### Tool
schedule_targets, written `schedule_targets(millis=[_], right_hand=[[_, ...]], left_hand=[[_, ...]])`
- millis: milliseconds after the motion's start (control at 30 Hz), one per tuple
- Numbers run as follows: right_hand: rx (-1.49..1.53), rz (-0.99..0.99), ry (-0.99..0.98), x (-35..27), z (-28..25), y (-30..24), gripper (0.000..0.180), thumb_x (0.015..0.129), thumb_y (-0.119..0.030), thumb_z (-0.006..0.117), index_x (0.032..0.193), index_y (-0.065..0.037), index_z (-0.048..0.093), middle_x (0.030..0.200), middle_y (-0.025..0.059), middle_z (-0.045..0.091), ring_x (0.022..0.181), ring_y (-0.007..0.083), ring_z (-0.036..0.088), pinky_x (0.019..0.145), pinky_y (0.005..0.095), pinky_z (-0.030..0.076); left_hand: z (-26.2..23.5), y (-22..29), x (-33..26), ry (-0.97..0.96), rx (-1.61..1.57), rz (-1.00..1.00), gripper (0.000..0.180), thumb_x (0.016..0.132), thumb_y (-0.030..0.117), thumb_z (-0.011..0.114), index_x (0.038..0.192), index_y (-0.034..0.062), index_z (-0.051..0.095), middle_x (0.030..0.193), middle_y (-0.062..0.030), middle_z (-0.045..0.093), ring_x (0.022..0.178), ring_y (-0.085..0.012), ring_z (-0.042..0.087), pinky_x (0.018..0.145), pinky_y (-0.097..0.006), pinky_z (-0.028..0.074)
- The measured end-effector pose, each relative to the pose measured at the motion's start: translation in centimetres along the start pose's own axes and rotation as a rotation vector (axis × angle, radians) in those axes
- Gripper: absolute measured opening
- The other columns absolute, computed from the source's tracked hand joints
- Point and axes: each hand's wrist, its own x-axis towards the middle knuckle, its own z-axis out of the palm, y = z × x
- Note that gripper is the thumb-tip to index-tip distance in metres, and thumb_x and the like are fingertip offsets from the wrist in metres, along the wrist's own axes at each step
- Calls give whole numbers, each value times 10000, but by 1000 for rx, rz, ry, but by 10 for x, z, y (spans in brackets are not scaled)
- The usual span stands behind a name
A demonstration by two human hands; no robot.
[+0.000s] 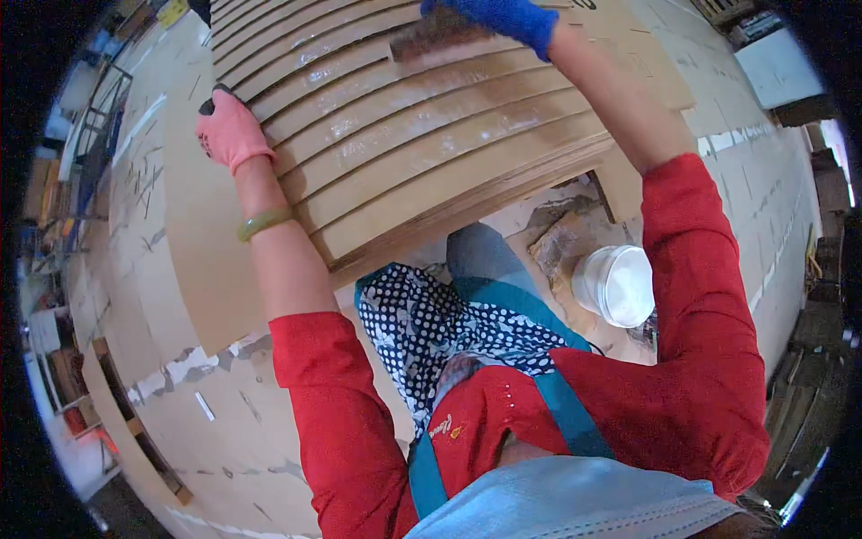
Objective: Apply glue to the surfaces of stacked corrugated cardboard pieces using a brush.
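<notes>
A staggered stack of brown cardboard sheets [395, 171] lies in front of me, its overlapped edges forming strips with wet, whitish, shiny smears. My left hand [235, 130], in a pink glove with dark fingertips, rests against the left edge of the stack. Its fingers look apart and show only in part. Over the far right of the strips, my right hand [507, 20] in a blue glove is closed on a wide brown brush [438, 40]. The brush is smeared by motion and its bristle end lies along the strips. The upper frame edge cuts off part of the right hand.
A white bucket [626, 286] stands low at my right, below the stack's near edge. Larger flat cardboard [202, 269] extends under the stack on the left. Shelving [85, 171] lines the far left; dark stacked material [822, 332] is along the right.
</notes>
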Motion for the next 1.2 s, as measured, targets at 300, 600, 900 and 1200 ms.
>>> schedule_targets(millis=[300, 600, 900, 1200], right_hand=[[-206, 46, -229, -37, -46, 7, 263, 820, -275, 613, 786, -15, 626, 713, 47, 624, 662, 122, 583, 611, 278, 480], [-89, -75, 125, -2, -59, 57, 244, 807, -250, 604, 746, -14, 621, 655, 22, 581, 577, 106, 530, 517, 260, 429], [-179, -103, -114, -106, -79, -11, 209, 832, -265, 572, 800, -70, 639, 727, 2, 610, 555, 49, 475, 491, 197, 377], [-38, 115, 138, -114, -99, 32, 263, 844, -202, 526, 1072, -99, 606, 813, -40, 584, 544, 3, 407, 460, 146, 297]], left_hand=[[-9, -11, 7, 67, 17, 35, 419, 776, 327, 493, 778, -77, 604, 750, -174, 625, 700, -286, 564, 668, -387, 421], [1, -14, 4, 108, 13, 119, 390, 801, 301, 485, 726, -67, 591, 691, -176, 606, 635, -290, 529, 626, -388, 405], [-2, -8, 4, 68, 56, 87, 377, 808, 288, 494, 722, -68, 583, 665, -154, 587, 613, -246, 506, 596, -385, 385], [0, -2, -2, 43, -3, 15, 449, 783, 356, 541, 897, -71, 620, 879, -182, 635, 809, -300, 566, 743, -375, 413]])
